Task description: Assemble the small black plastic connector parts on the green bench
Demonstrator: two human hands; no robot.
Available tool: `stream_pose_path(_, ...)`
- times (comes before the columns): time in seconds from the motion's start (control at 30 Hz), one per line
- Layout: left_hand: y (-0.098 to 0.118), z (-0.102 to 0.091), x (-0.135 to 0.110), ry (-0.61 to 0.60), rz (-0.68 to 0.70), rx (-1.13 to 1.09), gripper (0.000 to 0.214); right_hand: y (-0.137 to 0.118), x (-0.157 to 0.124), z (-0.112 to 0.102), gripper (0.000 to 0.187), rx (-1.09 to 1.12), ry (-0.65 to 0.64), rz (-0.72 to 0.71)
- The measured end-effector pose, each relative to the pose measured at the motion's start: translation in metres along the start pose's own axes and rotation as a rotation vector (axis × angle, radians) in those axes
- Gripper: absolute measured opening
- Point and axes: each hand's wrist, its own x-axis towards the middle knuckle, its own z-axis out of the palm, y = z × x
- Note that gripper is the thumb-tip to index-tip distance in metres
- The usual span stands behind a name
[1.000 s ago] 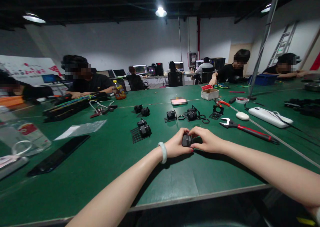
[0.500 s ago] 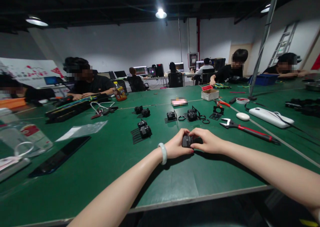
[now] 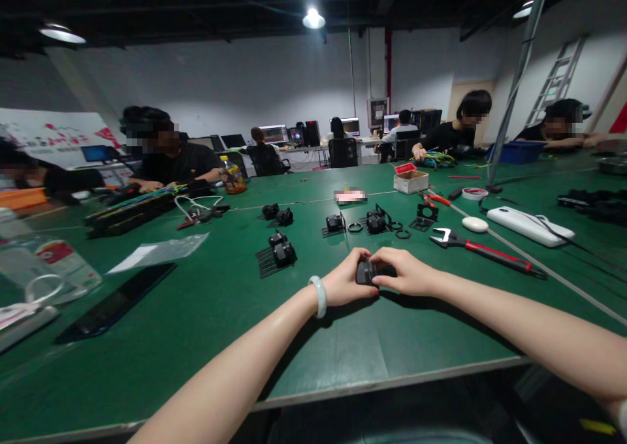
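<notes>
Black, plastic-looking material is making up the ridged component (image 3: 365,273) that is sitting between the two hands at the near middle of the green table (image 3: 323,365); whether it is touching the tabletop, I am not managing to tell. I am judging it to be light and stiff, with smooth faces that might be slipping a little under dry skin, so its outer left and right sides are looking like the best places to hold. Its ridged side is appearing to face near, toward the wearer; its long axis is escaping me, since fingers are covering much of it. The left hand (image 3: 347,282) is wrapping the left side, thumb near and fingers far, its grip opening only as wide as the piece. The right hand (image 3: 404,274) is pinching the right side in a similar partly closed grip, palm arching away. Just beyond, a black ring (image 3: 402,237) is lying flat near an upright black bracket (image 3: 427,213). Farther left, a black assembly (image 3: 283,253) is resting; to the right, an adjustable wrench (image 3: 490,254) is lying, handle pointing right and near.
</notes>
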Motion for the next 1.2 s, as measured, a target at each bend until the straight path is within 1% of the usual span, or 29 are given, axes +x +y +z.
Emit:
stream_pose_path(0.67, 0.0015, 0.0002, -0.0003, 0.007, -0.023, -0.008, 0.053, 0.0021, -0.0005, 0.0006, 0.029, 0.013, -0.003, -0.004)
stream_pose_path(0.9, -0.0004, 0.0002, -0.0003, 0.001, -0.006, 0.001, 0.053, -0.0007, -0.0001, -0.0004, 0.028, -0.004, -0.005, 0.015)
stream_pose_path(1.0, -0.0015, 0.0006, -0.0003, -0.001, 0.001, -0.002, 0.054, -0.0016, -0.0004, -0.0017, 0.031, -0.003, -0.010, 0.025)
stream_pose_path(1.13, -0.0018, 0.0008, 0.0000, 0.005, 0.000, -0.006, 0.054, -0.0024, -0.0018, -0.0058, 0.041, -0.020, -0.049, 0.022)
stream_pose_path(1.2, -0.0013, 0.0006, 0.0002, 0.006, 0.003, -0.002, 0.054, -0.0031, -0.0024, -0.0074, 0.043, -0.037, -0.040, 0.017)
